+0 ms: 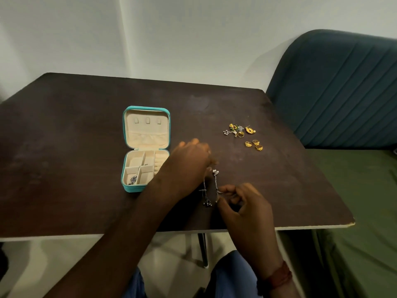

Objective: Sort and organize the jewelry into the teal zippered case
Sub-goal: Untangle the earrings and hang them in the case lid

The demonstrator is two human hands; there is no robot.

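My desk (86,125) is dark wood — matt and scuffed. The teal case (134,188) has soft cream cloth lining; the rings (254,144) look like shiny gold metal, the chain (215,181) silvery.

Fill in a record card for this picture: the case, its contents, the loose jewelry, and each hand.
case: teal zippered case, open on the table
in case: one silver pendant, front-left compartment
loose: three gold rings; mixed earring cluster
right hand: pinches a silver drop earring
left hand: above a second drop earring; grip blurred
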